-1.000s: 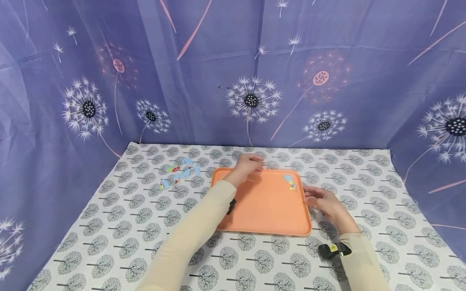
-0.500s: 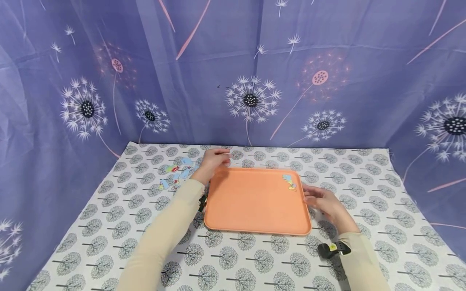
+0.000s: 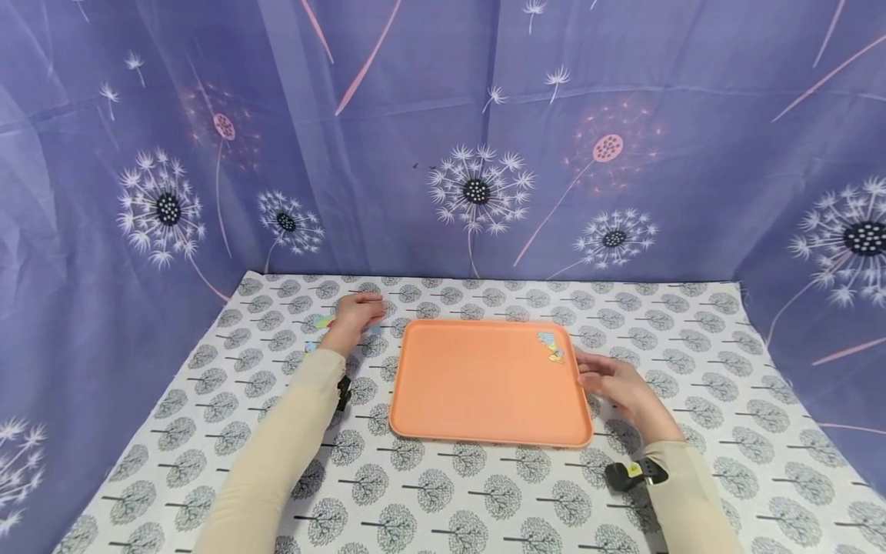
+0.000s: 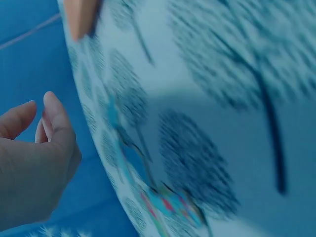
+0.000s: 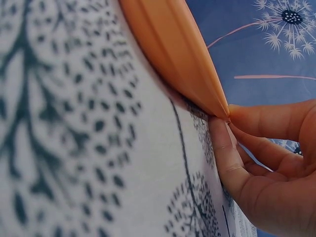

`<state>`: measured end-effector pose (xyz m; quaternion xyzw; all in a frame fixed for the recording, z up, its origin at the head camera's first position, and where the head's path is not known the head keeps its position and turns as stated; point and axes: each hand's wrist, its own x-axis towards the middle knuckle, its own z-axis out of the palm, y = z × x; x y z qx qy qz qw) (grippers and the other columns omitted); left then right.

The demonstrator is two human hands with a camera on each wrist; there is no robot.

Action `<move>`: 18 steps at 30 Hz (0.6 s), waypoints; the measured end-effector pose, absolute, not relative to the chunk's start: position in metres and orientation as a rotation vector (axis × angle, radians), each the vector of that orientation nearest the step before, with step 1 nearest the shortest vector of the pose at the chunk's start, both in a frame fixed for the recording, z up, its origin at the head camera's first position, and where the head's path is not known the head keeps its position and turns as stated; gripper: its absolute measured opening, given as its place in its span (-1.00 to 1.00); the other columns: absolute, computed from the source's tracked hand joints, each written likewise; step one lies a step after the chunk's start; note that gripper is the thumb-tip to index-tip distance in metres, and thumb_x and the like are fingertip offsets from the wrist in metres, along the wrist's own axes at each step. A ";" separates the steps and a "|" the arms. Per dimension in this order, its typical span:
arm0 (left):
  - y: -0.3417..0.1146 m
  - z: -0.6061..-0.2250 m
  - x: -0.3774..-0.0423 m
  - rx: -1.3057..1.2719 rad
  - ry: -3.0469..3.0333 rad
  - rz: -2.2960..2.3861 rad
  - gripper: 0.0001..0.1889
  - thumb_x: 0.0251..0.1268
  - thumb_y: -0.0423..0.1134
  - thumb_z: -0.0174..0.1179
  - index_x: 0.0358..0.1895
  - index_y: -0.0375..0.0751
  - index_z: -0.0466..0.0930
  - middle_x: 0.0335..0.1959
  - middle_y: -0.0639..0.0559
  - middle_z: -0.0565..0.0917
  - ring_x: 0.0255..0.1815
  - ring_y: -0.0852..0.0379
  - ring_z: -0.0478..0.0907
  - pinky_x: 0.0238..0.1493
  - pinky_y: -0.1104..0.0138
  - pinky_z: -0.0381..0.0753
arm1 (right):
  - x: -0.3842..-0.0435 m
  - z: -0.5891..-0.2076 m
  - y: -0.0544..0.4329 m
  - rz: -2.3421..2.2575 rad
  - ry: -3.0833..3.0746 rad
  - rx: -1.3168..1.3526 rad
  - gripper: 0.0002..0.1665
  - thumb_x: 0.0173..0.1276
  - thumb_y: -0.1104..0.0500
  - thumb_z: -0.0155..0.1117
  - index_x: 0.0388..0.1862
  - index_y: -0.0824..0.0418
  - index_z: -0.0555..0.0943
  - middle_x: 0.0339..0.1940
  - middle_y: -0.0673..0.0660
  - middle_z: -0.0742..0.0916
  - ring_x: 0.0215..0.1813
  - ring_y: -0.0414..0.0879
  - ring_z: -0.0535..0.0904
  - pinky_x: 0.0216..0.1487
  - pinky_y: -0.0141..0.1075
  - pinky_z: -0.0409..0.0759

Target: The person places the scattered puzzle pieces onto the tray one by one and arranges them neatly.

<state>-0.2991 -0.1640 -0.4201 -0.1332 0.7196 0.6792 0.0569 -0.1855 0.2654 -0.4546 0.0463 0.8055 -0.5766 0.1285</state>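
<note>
An orange tray (image 3: 484,392) lies on the patterned tablecloth. At its right rim, my right hand (image 3: 619,385) pinches the edge; in the right wrist view the thumb (image 5: 226,148) and forefinger meet at the tray's rim. Small flat colourful pieces (image 3: 551,346), like joined jigsaw pieces, lie in the tray's far right corner. To the left of the tray, my left hand (image 3: 354,317) hovers over a group of loose colourful pieces (image 4: 170,205), covering most of them in the head view. Its thumb and fingers are apart with nothing between them.
The white tablecloth (image 3: 443,492) with grey trees covers the table. Behind and at both sides hangs a purple curtain (image 3: 388,200) with dandelions. A black wrist strap (image 3: 640,473) sits on the right wrist.
My left hand has moved left from over the tray, past its left rim, to the loose pieces. The right hand and the tray have stayed in place.
</note>
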 end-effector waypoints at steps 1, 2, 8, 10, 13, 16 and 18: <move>-0.167 -0.422 -0.299 -0.415 2.189 2.046 -0.57 0.33 -0.45 0.14 0.25 -0.47 0.41 0.09 -0.32 0.53 0.13 -0.18 0.53 0.21 0.18 0.54 | -0.185 -0.455 0.266 -1.679 2.342 0.136 -0.24 0.29 0.29 0.27 0.43 0.37 0.24 0.14 0.34 0.56 -0.08 -0.21 0.58 0.11 -0.26 0.62; -0.171 -0.424 -0.299 -0.419 2.194 2.033 -0.57 0.33 -0.45 0.13 0.25 -0.48 0.40 0.11 -0.33 0.52 0.13 -0.18 0.52 0.20 0.20 0.55 | -0.186 -0.455 0.266 -1.683 2.339 0.132 -0.24 0.29 0.29 0.26 0.44 0.37 0.24 0.14 0.34 0.56 -0.08 -0.21 0.58 0.11 -0.26 0.62; -0.185 -0.435 -0.298 -0.429 2.235 1.945 -0.56 0.32 -0.48 0.13 0.25 -0.53 0.38 0.14 -0.42 0.49 -0.05 -0.07 0.64 0.04 0.28 0.65 | -0.185 -0.455 0.266 -1.681 2.335 0.127 -0.26 0.32 0.27 0.25 0.44 0.36 0.24 0.14 0.33 0.57 -0.06 -0.18 0.58 0.16 -0.19 0.59; -0.187 -0.437 -0.296 -0.429 2.244 1.915 -0.55 0.31 -0.50 0.14 0.26 -0.52 0.37 0.14 -0.43 0.49 -0.12 -0.01 0.67 0.02 0.28 0.67 | -0.184 -0.454 0.266 -1.671 2.338 0.129 -0.25 0.32 0.26 0.25 0.44 0.36 0.23 0.14 0.32 0.57 -0.04 -0.17 0.57 0.19 -0.14 0.57; -0.188 -0.439 -0.295 -0.413 2.284 1.855 -0.53 0.27 -0.51 0.16 0.27 -0.50 0.38 0.13 -0.43 0.51 -0.26 0.10 0.70 -0.06 0.30 0.70 | -0.184 -0.454 0.266 -1.668 2.338 0.146 -0.26 0.32 0.26 0.26 0.44 0.35 0.25 0.15 0.31 0.56 -0.02 -0.16 0.57 0.22 -0.12 0.56; -0.188 -0.442 -0.294 -0.405 2.346 1.780 -0.51 0.23 -0.52 0.20 0.25 -0.45 0.42 0.14 -0.40 0.51 -0.39 0.23 0.64 -0.15 0.33 0.71 | -0.184 -0.453 0.266 -1.668 2.342 0.129 -0.26 0.32 0.27 0.25 0.44 0.36 0.23 0.16 0.34 0.55 -0.01 -0.14 0.57 0.21 -0.13 0.56; -0.187 -0.443 -0.294 -0.388 2.413 1.686 -0.50 0.21 -0.50 0.22 0.26 -0.40 0.43 0.19 -0.35 0.48 -0.41 0.26 0.57 -0.23 0.35 0.67 | -0.183 -0.454 0.266 -1.673 2.340 0.132 -0.26 0.31 0.28 0.24 0.44 0.36 0.23 0.17 0.35 0.55 -0.02 -0.14 0.58 0.20 -0.14 0.57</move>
